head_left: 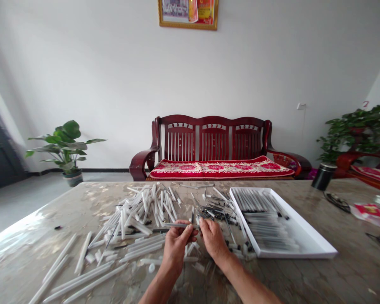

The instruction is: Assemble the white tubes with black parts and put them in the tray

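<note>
Grey, slender, plastic-looking tube is pinched between the thumb and fingers of the left hand, above the patterned grey-brown table. Just beside it, the right hand has its fingers drawn close together; whether they grip anything, I cannot tell. Loose white tubes heap to the left, thin black-tipped pieces lie beyond the right hand, and a shallow white rectangular tray of pale pen-like sticks sits rightward.

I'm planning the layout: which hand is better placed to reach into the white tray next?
Probably the right hand: it is nearer the white tray, while the left hand holds a slender grey piece.
</note>
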Demonstrator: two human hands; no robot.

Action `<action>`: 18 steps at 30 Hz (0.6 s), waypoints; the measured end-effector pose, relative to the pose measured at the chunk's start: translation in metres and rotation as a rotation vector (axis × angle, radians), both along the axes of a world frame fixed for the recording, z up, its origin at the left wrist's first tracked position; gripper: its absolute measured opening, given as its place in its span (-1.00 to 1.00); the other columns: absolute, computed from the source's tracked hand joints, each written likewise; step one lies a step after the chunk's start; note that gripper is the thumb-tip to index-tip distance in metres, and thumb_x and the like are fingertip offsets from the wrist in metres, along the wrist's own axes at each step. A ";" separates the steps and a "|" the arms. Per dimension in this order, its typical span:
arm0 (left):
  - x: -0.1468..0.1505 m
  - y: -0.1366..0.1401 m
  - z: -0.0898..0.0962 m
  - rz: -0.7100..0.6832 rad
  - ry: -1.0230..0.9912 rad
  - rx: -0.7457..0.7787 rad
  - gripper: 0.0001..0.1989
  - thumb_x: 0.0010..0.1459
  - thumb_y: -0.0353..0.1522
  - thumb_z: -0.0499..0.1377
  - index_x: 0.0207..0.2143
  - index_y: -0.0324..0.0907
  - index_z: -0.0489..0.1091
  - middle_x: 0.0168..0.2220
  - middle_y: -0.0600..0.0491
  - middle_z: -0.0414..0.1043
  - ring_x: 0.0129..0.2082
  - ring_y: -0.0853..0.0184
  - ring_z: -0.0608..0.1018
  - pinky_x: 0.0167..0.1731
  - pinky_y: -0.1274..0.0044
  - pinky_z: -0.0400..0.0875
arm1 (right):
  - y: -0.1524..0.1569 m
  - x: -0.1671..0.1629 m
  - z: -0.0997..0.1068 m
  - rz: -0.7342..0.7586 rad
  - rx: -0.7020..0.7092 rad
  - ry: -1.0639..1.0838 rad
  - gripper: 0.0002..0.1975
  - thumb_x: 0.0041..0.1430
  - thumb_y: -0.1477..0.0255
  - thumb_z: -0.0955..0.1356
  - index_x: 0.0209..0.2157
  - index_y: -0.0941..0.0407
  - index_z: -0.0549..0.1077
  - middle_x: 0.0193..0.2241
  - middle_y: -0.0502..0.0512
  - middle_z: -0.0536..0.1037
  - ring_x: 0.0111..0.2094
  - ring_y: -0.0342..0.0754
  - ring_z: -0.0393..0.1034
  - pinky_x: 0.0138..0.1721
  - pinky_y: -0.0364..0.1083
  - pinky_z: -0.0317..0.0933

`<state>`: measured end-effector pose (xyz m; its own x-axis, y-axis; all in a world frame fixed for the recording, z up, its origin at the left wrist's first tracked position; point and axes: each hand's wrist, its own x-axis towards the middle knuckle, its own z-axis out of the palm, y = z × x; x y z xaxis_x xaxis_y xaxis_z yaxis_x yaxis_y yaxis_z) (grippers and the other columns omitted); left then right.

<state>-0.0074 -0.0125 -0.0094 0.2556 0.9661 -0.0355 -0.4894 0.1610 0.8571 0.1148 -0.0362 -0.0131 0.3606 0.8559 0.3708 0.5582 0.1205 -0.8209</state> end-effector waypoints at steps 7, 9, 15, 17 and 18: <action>0.002 -0.001 0.000 0.020 0.021 -0.025 -0.53 -0.29 -0.16 0.48 -0.41 -0.22 0.40 -0.58 0.08 0.52 -0.56 0.37 0.56 -0.56 0.63 0.42 | -0.006 -0.003 0.005 0.115 -0.072 0.289 -0.49 0.23 -0.04 0.12 -0.59 0.04 0.20 -0.71 -0.10 0.19 -0.62 -0.13 0.09 -0.58 -0.14 -0.01; 0.002 0.000 -0.002 0.016 0.016 -0.020 -0.53 -0.29 -0.16 0.48 -0.41 -0.21 0.39 -0.58 0.07 0.53 -0.56 0.38 0.55 -0.56 0.63 0.42 | -0.008 -0.004 0.006 0.134 -0.084 0.318 -0.51 0.21 -0.04 0.15 -0.56 0.04 0.22 -0.71 -0.11 0.20 -0.64 -0.15 0.07 -0.59 -0.15 -0.02; 0.000 -0.001 0.003 0.024 0.029 0.121 -0.58 -0.25 -0.17 0.47 -0.43 -0.23 0.44 -0.57 0.04 0.53 -0.53 0.31 0.58 -0.57 0.59 0.45 | -0.006 -0.008 0.011 0.202 -0.120 0.548 -0.50 0.09 -0.10 0.22 -0.60 0.03 0.14 -0.76 -0.18 0.06 -0.72 -0.21 -0.10 -0.67 -0.16 -0.17; -0.001 -0.002 0.007 -0.001 0.023 0.116 -0.59 -0.27 -0.19 0.48 -0.42 -0.23 0.45 -0.53 0.03 0.55 -0.51 0.29 0.59 -0.56 0.58 0.46 | -0.007 -0.008 0.014 0.195 -0.118 0.610 -0.49 0.08 -0.10 0.23 -0.62 0.02 0.13 -0.77 -0.20 0.04 -0.74 -0.23 -0.13 -0.69 -0.17 -0.20; -0.002 -0.002 0.009 -0.036 0.017 0.092 -0.58 -0.28 -0.21 0.49 -0.39 -0.23 0.46 -0.50 0.02 0.56 -0.49 0.29 0.59 -0.55 0.58 0.46 | -0.007 -0.007 0.016 0.185 -0.114 0.627 -0.49 0.08 -0.10 0.22 -0.64 0.03 0.13 -0.78 -0.20 0.04 -0.75 -0.23 -0.14 -0.70 -0.17 -0.20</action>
<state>-0.0090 -0.0149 -0.0003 0.2907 0.9556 0.0487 -0.4700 0.0983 0.8772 0.1078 -0.0433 0.0026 0.3218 0.9459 0.0419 -0.0510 0.0615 -0.9968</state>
